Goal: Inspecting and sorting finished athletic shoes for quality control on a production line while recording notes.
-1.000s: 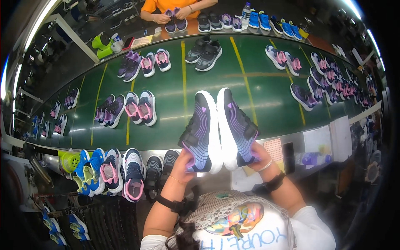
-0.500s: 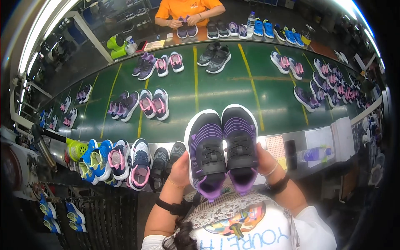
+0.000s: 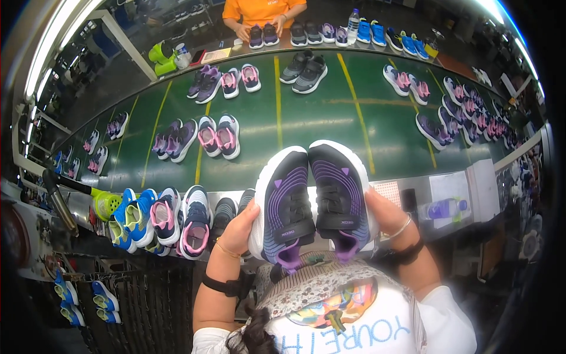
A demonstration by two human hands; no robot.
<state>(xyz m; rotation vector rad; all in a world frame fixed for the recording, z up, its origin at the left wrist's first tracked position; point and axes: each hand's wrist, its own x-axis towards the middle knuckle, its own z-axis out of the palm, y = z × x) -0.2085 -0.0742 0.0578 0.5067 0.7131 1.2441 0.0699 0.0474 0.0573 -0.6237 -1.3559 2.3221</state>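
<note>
Two black-and-purple sneakers with white soles are held up in front of me, toes pointing away and heels toward my body. My left hand [image 3: 240,230] grips the outer side of the left sneaker [image 3: 286,203]. On the other side, my right hand [image 3: 386,213] grips the right sneaker [image 3: 339,194]. Their toes touch or nearly touch, and the uppers tilt apart so that the purple lines and black straps show. Most of my fingers are hidden behind the soles; the thumb sides show.
Beyond the sneakers runs a green conveyor belt [image 3: 247,171] with yellow lines and several pairs of shoes. More shoes, including a blue-and-lime sneaker [image 3: 140,219], line the near ledge at left. At right lies a purple-labelled bottle [image 3: 445,209]. Across the belt, a person in orange [image 3: 262,9] touches dark sneakers [image 3: 263,36].
My hands have turned the two sneakers outward, so their sides show more and their heels spread apart. The person across has lowered a pair of sneakers onto the far ledge.
</note>
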